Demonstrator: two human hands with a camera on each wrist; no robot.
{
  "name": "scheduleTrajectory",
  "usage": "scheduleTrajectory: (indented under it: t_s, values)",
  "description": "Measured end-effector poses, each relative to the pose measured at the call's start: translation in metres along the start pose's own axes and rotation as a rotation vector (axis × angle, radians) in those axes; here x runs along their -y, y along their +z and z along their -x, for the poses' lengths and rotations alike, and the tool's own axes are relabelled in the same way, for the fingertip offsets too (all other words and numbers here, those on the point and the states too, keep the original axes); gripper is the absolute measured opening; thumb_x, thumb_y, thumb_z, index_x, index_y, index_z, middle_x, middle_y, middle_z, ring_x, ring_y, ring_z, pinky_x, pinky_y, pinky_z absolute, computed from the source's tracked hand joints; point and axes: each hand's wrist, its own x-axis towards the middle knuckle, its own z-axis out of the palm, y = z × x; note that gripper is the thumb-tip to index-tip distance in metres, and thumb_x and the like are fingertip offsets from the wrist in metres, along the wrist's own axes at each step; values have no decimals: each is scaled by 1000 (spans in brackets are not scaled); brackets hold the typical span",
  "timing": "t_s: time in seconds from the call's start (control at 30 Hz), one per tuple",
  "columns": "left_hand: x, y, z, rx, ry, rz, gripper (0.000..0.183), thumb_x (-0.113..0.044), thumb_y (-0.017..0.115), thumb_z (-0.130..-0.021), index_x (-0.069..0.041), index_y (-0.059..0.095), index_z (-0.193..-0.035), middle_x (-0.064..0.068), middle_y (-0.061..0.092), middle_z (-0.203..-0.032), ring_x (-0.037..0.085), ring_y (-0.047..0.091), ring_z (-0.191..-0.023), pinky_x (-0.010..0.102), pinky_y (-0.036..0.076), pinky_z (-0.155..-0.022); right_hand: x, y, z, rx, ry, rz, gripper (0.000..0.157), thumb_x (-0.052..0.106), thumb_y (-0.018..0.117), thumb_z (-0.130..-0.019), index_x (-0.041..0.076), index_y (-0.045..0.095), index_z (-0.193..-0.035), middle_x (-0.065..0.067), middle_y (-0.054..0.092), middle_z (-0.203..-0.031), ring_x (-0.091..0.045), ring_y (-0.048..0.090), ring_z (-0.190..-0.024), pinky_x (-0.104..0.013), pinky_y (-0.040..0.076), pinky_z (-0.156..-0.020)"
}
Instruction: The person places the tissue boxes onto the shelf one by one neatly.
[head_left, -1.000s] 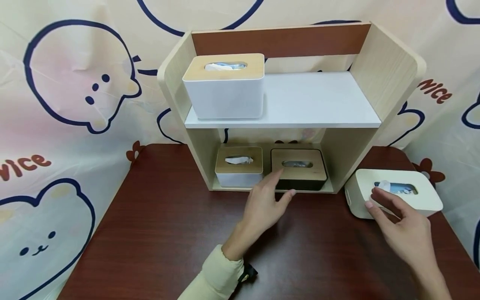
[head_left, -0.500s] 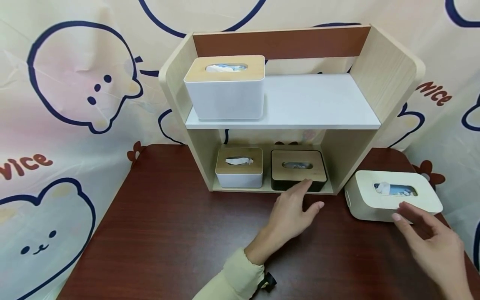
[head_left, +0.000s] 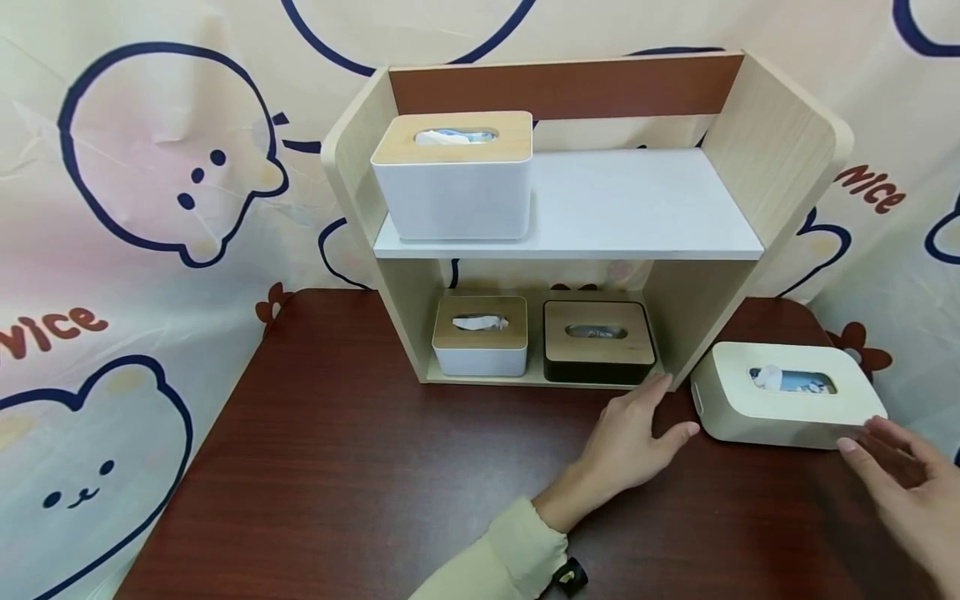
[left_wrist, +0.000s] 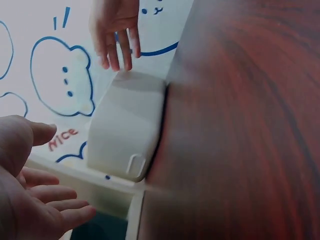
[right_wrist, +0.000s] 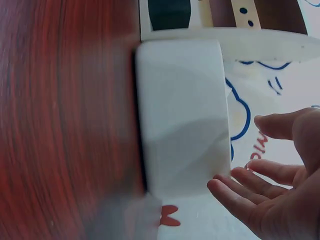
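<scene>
A cream tissue box (head_left: 795, 400) with an oval slot sits on the table just right of the shelf unit. My left hand (head_left: 626, 437) hovers in front of the shelf's lower right corner, fingers extended, holding nothing. At the box's right front corner is my right hand (head_left: 907, 483), its fingers loosely bent and nothing gripped; the right wrist view shows its fingertips (right_wrist: 220, 182) close to the box's end, and I cannot tell whether they touch. On the lower shelf stand a black tissue box (head_left: 598, 343) with a wooden lid and a small white tissue box (head_left: 480, 335).
A two-tier shelf unit (head_left: 570, 254) stands at the back of the dark wooden table (head_left: 337, 467). A large white tissue box (head_left: 452, 177) with a wooden lid occupies the upper shelf's left side. A cartoon-printed curtain (head_left: 165, 333) hangs behind and at both sides.
Both hands have moved to the right: the left from the black tissue box to the shelf's right corner, the right from the cream box's slot to its right front corner. The boxes stay put.
</scene>
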Motion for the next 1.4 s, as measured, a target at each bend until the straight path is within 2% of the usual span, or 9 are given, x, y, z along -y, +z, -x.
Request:
scheduleTrajectory:
  t_s: [0.13,0.23,0.3,0.43,0.6,0.77,0.93,1.1,1.4]
  values:
    - [-4,12,-3,54,-31,20,70,-47,66,-106,-13,46,-164,3,51,-166,12,50,-151,23,47,-119,-7,-2,-9,-31,28,-69,66,29,58,-110,20,32,-170,-8,32,-176,-8,40,-157,3,34,-107]
    - [-8,19,-6,89,-56,24,72,-50,65,-106,-16,43,-165,0,50,-167,11,50,-151,22,47,-119,-12,-5,-17,16,42,-48,74,31,58,-109,19,22,-173,-12,24,-179,-23,34,-162,-10,33,-121]
    - [-9,24,-7,103,-68,28,73,-51,65,-106,-17,43,-166,-2,48,-168,11,49,-152,23,47,-119,-17,-7,-23,81,23,-4,82,34,57,-110,15,10,-174,-20,16,-179,-38,29,-163,-31,35,-129]
    - [-13,32,-10,122,-79,51,76,-52,66,-105,-17,40,-167,-1,42,-171,15,47,-154,26,47,-120,-28,-9,-37,202,-70,96,91,38,55,-111,8,-6,-172,-35,11,-175,-59,27,-156,-67,38,-118]
    - [-16,42,-12,133,-121,106,81,-53,67,-104,-17,34,-170,0,36,-175,18,44,-156,26,46,-121,-42,-4,-51,241,-143,124,85,38,51,-114,10,-4,-172,-39,16,-171,-62,26,-153,-72,39,-110]
    - [-19,53,-14,139,-149,146,87,-53,66,-105,-14,27,-172,3,28,-177,18,40,-158,26,44,-122,-54,1,-61,238,-209,80,77,31,46,-116,13,-2,-173,-35,12,-174,-59,20,-157,-37,39,-124]
    - [-20,61,-14,179,-179,200,93,-57,63,-105,-16,16,-174,0,13,-181,16,24,-165,28,38,-128,-59,5,-67,238,-257,45,73,28,44,-117,14,0,-174,-32,12,-175,-55,17,-160,-4,34,-111]
    - [-21,66,-15,185,-202,239,95,-57,63,-104,-19,12,-174,-2,8,-182,16,17,-167,29,34,-130,-61,7,-68,231,-296,22,71,28,44,-117,18,4,-174,-31,15,-175,-49,17,-162,5,31,-101]
    - [-25,75,-15,96,-173,276,85,-47,64,-107,-13,21,-173,6,21,-180,23,33,-162,29,40,-126,-56,13,-63,202,-287,-44,69,27,45,-116,23,8,-174,-24,11,-178,-37,14,-165,-1,28,-111]
